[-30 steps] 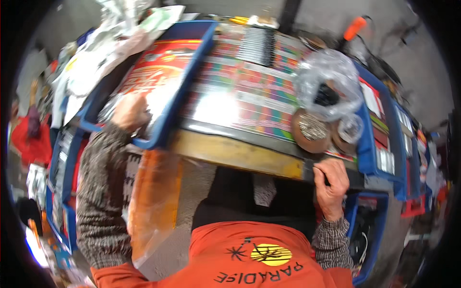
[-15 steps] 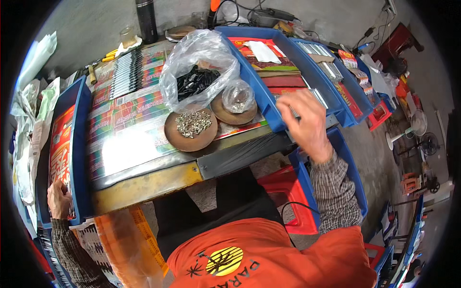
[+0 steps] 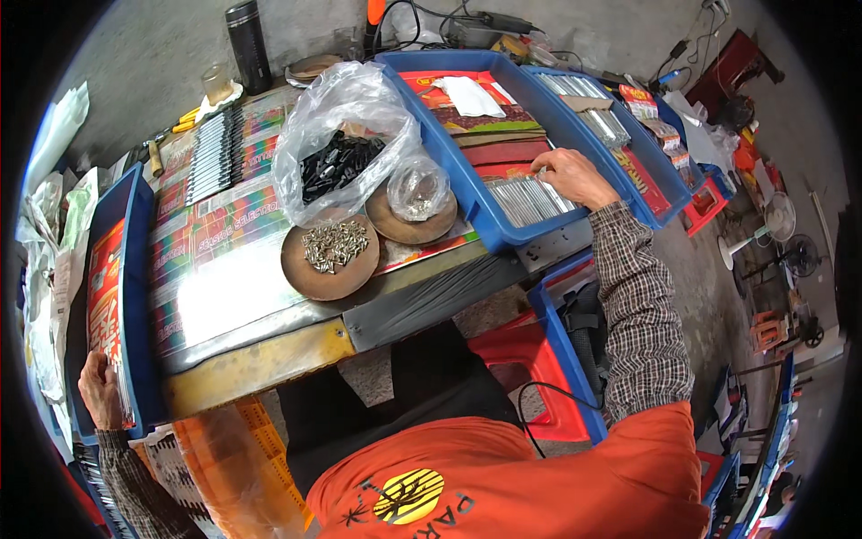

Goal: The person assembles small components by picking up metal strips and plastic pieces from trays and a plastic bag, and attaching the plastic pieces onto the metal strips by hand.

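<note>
My right hand (image 3: 577,178) is over the blue tray (image 3: 426,121) on the right of the bench, its fingers bent together at the far end of a row of slim silver metal pieces (image 3: 530,199). Whatever is between those fingertips is too small to make out. At the far left, my left hand (image 3: 101,391) reaches into another blue tray (image 3: 144,296) lined with red printed card. Its fingers are curled beside a few thin shiny pieces, and their tips are mostly hidden.
A brown dish (image 3: 305,286) of small metal parts sits mid-bench, near a clear bag (image 3: 292,171) of black pieces. Behind on the left lies a row of silver strips (image 3: 215,154). A black flask (image 3: 247,49) stands by the wall. Another blue tray (image 3: 660,211) is farther right.
My right hand has moved from above the tray's near edge farther in, down onto the row of metal pieces. My left hand stays in the left tray. The whole view has shifted slightly.
</note>
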Demonstrator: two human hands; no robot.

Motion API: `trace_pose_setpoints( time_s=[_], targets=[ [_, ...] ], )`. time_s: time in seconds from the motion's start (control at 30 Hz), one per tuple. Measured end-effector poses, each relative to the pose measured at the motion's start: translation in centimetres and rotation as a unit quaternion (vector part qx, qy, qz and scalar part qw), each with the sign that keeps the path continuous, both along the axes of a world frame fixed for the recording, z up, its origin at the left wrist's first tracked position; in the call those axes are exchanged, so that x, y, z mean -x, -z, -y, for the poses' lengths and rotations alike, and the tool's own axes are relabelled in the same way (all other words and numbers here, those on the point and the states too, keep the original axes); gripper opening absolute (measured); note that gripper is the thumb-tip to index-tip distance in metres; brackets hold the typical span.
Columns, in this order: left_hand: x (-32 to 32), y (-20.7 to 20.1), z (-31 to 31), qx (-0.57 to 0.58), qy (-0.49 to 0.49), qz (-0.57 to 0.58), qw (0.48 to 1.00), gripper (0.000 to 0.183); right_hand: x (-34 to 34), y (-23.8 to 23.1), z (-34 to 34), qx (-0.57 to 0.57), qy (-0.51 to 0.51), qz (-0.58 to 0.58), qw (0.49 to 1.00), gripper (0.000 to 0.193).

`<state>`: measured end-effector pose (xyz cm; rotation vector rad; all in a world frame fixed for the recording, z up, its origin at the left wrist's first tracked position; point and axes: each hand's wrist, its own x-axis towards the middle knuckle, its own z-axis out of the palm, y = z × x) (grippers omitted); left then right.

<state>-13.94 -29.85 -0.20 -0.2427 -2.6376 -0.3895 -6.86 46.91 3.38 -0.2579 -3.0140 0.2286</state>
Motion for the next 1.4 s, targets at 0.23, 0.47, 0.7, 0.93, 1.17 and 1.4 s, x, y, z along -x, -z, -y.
trace_pose_setpoints(
  time_s=[0.23, 0.47, 0.7, 0.93, 1.17, 1.4],
  targets=[
    [-0.3, -0.4, -0.6, -0.077, 0.008, 0.006, 0.997, 0.005, 0.1, -0.4, 0.7, 0.027, 0.000, -0.001, 1.000, 0.023],
    [-0.6, -0.5, -1.0, -0.062, 0.019, -0.007, 0.998, 0.010, 1.6, -0.2, 4.1, 0.052, -0.136, 0.033, 0.989, 0.024],
    [-0.8, -0.4, -1.6, -0.067, 0.037, -0.008, 0.997, 0.011, 1.6, -0.2, 4.2, 0.051, -0.118, 0.036, 0.991, 0.016],
    [-1.9, -1.0, -3.5, -0.119, 0.013, -0.065, 0.991, 0.013, 1.1, -1.1, 5.0, 0.198, -0.081, 0.026, 0.977, 0.021],
    [-5.9, -2.5, -9.9, -0.254, 0.052, -0.062, 0.964, 0.024, 0.2, -1.3, 4.3, 0.153, -0.105, 0.059, 0.981, 0.019],
    [-10.5, -4.1, -18.4, -0.401, 0.084, 0.105, 0.906, 0.016, -2.7, -3.9, 7.6, 0.209, -0.085, -0.105, 0.968, 0.021]
  ],
)
